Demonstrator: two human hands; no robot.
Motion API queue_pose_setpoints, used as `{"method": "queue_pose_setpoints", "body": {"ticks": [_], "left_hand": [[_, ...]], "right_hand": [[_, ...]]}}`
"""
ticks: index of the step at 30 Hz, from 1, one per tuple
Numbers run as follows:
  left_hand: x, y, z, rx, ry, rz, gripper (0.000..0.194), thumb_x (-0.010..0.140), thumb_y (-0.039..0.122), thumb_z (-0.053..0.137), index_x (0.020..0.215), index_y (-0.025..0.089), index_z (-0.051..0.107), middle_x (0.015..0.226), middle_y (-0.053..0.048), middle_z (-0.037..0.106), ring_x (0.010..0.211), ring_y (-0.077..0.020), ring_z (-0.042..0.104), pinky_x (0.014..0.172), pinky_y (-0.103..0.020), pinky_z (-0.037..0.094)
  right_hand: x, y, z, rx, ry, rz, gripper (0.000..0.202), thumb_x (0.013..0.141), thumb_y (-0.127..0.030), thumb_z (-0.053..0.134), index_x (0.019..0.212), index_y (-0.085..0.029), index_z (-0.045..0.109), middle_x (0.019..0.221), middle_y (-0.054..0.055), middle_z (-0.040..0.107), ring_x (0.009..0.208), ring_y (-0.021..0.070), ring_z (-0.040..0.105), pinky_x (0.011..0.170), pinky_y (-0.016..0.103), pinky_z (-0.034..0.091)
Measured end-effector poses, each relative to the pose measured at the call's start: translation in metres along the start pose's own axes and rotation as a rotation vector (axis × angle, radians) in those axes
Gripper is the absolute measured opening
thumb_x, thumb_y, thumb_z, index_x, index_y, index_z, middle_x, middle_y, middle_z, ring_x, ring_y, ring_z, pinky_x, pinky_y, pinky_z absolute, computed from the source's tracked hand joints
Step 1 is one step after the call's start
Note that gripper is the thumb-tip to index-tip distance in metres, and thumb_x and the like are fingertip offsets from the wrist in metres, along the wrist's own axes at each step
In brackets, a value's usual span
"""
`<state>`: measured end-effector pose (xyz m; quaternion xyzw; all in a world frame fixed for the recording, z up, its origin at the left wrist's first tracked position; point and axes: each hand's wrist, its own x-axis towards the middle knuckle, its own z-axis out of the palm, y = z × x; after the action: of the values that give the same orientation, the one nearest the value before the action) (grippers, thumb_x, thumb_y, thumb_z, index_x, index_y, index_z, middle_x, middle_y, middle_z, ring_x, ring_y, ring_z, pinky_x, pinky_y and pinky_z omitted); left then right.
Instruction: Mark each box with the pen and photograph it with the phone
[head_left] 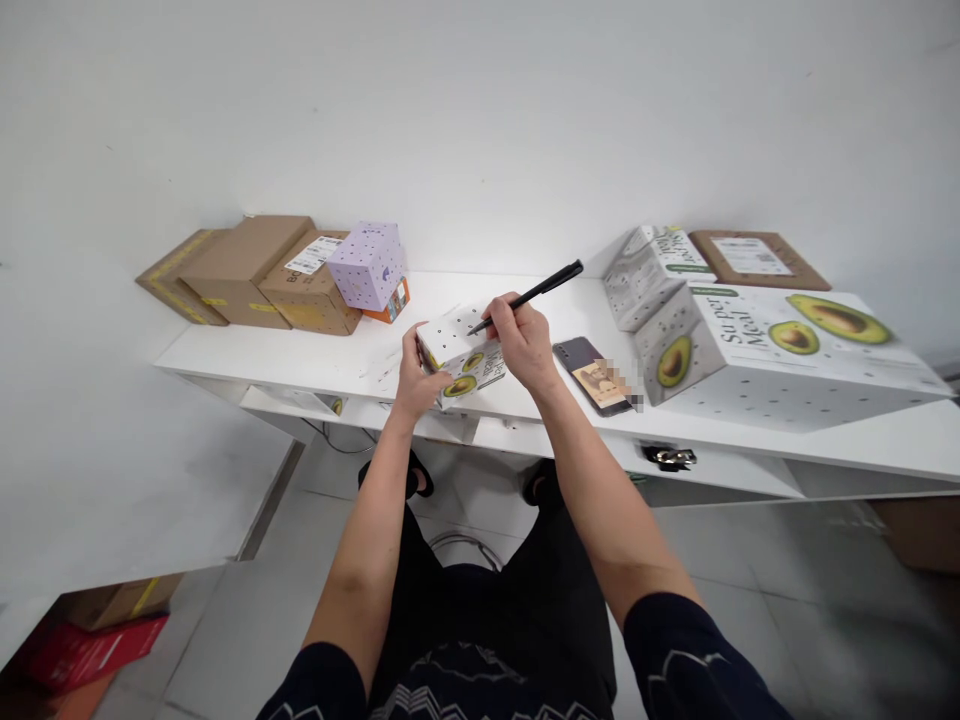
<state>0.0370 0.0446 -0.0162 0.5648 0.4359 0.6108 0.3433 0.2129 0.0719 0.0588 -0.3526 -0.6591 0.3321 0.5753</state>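
My left hand (420,377) grips the left end of a small white box (451,338), which carries avocado pictures and dark spots on its sides. The box is held tilted over the front part of the white shelf (337,365). Between the fingers of my right hand (520,340) is a black pen (541,287), its tip at the top face of the box. Whether the tip touches the face I cannot tell. A phone (589,375) with a picture on its back lies just right of my right hand.
Cardboard boxes (247,265) stand at the left, beside a purple box (366,265) resting by an orange box (396,302). Large avocado-printed boxes (795,345) and a brown labelled box (757,258) occupy the right. Below the shelf top, a metal object (671,458) lies in an open compartment.
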Motion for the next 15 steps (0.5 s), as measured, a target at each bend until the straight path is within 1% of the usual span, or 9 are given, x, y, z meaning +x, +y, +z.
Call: {"method": "queue_pose_setpoints", "body": {"ticks": [2,4,7,9,10,12,13,15], "left_hand": [[0.0,0.0,0.0,-0.002,0.011,-0.002,0.083,0.055,0.021,0.076,0.13,0.028,0.042,0.116,-0.003,0.054,0.105,-0.0223,0.054,0.086,-0.032,0.046],[0.0,0.0,0.0,-0.002,0.022,-0.003,0.083,0.054,0.021,0.076,0.13,0.028,0.043,0.118,-0.003,0.054,0.105,-0.0222,0.054,0.085,-0.031,0.046],[0.0,0.001,0.001,-0.007,0.026,-0.003,0.082,0.053,0.02,0.075,0.129,0.028,0.043,0.119,-0.003,0.054,0.106,-0.022,0.054,0.086,-0.032,0.046],[0.0,0.002,0.001,-0.018,0.018,-0.006,0.081,0.054,0.018,0.073,0.129,0.029,0.044,0.117,-0.003,0.054,0.106,-0.022,0.054,0.087,-0.033,0.046],[0.0,0.002,0.001,-0.022,0.013,-0.009,0.081,0.054,0.017,0.073,0.128,0.029,0.044,0.115,-0.003,0.054,0.105,-0.022,0.054,0.088,-0.033,0.047],[0.0,0.001,0.001,-0.026,0.009,-0.008,0.08,0.054,0.016,0.072,0.128,0.029,0.043,0.112,-0.003,0.053,0.104,-0.0224,0.054,0.088,-0.035,0.047],[0.001,0.001,0.001,-0.027,0.013,-0.004,0.08,0.054,0.016,0.073,0.128,0.028,0.043,0.112,-0.003,0.053,0.104,-0.0228,0.054,0.088,-0.035,0.047],[0.001,-0.001,0.002,-0.029,0.021,0.005,0.08,0.054,0.018,0.074,0.127,0.028,0.043,0.113,-0.004,0.052,0.106,-0.0237,0.053,0.089,-0.036,0.047]], "right_hand": [[-0.001,0.002,-0.001,0.091,0.076,0.037,0.051,0.093,-0.069,0.047,0.077,-0.022,0.057,0.059,-0.005,0.052,0.055,0.0095,0.05,0.055,0.024,0.041],[-0.002,0.005,-0.007,0.187,0.162,0.083,0.053,0.092,-0.072,0.045,0.076,-0.022,0.053,0.059,-0.005,0.05,0.049,0.0084,0.046,0.048,0.022,0.037],[-0.005,0.018,-0.028,0.256,0.299,0.166,0.054,0.091,-0.074,0.04,0.075,-0.023,0.048,0.062,-0.004,0.053,0.042,0.0073,0.041,0.041,0.022,0.03],[-0.01,0.033,-0.046,0.181,0.335,0.285,0.049,0.092,-0.07,0.042,0.077,-0.023,0.047,0.061,-0.005,0.054,0.04,0.0076,0.037,0.04,0.022,0.027],[-0.012,0.041,-0.055,0.079,0.31,0.368,0.045,0.093,-0.065,0.046,0.078,-0.023,0.049,0.058,-0.005,0.053,0.04,0.0082,0.038,0.041,0.022,0.028],[-0.02,0.057,-0.067,-0.246,0.164,0.521,0.036,0.093,-0.053,0.054,0.078,-0.021,0.053,0.056,-0.003,0.055,0.045,0.0111,0.045,0.046,0.023,0.033],[-0.023,0.064,-0.07,-0.437,0.063,0.571,0.031,0.092,-0.047,0.057,0.078,-0.02,0.056,0.059,-0.001,0.059,0.052,0.0135,0.052,0.051,0.024,0.037],[-0.031,0.075,-0.069,-0.768,-0.138,0.604,0.025,0.092,-0.041,0.059,0.084,-0.017,0.061,0.076,0.008,0.069,0.072,0.0199,0.064,0.063,0.027,0.042]]}}
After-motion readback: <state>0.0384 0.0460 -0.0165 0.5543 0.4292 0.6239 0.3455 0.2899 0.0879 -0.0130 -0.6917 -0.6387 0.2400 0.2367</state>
